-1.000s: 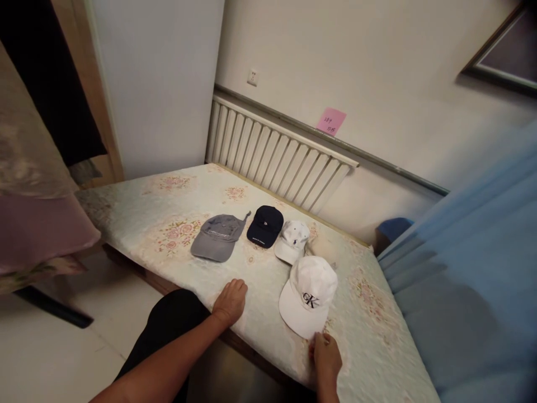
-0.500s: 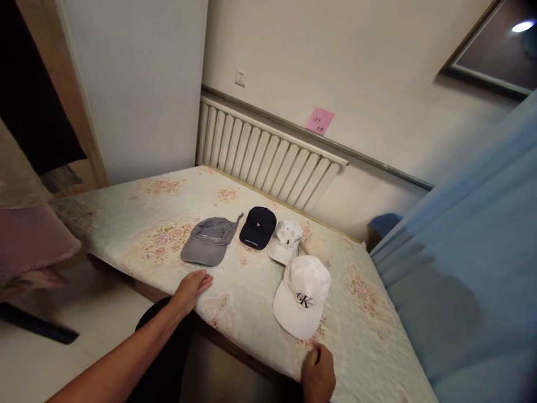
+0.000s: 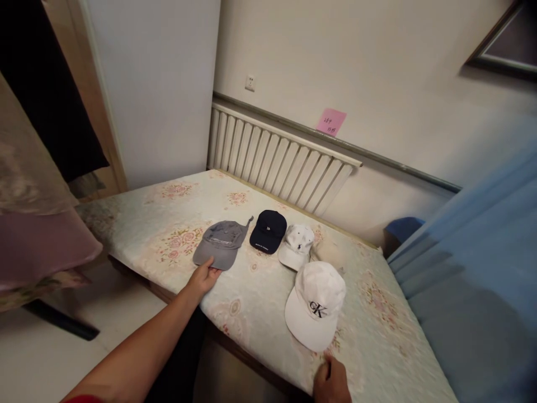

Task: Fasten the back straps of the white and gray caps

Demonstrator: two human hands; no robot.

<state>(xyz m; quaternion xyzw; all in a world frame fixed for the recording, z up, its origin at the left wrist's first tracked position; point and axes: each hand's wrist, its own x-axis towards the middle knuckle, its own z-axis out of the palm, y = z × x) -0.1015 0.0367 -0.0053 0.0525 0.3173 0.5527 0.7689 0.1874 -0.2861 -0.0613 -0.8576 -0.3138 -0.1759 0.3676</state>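
Note:
My left hand (image 3: 205, 277) grips the brim of a grey cap (image 3: 220, 243), thumb on top and fingers at its front edge. The cap lies on the padded floral cover, its strap end sticking up at the back. My right hand (image 3: 332, 380) is curled into a fist near the front edge, just below a large white cap (image 3: 321, 296) with black letters; I see nothing in it. Between these lie a dark navy cap (image 3: 268, 230) and a smaller white cap (image 3: 297, 245) with a little black emblem. A beige item (image 3: 329, 253) is partly hidden behind the white caps.
A white radiator (image 3: 281, 157) runs along the wall behind the floral cover (image 3: 142, 212). Hanging clothes (image 3: 46, 229) are on the left, a blue curtain (image 3: 474, 268) on the right. A pink note (image 3: 331, 121) sits above the radiator.
My left hand has moved forward from beside the grey cap and taken hold of its brim. My right hand stays curled by the large white cap. The view has shifted slightly left.

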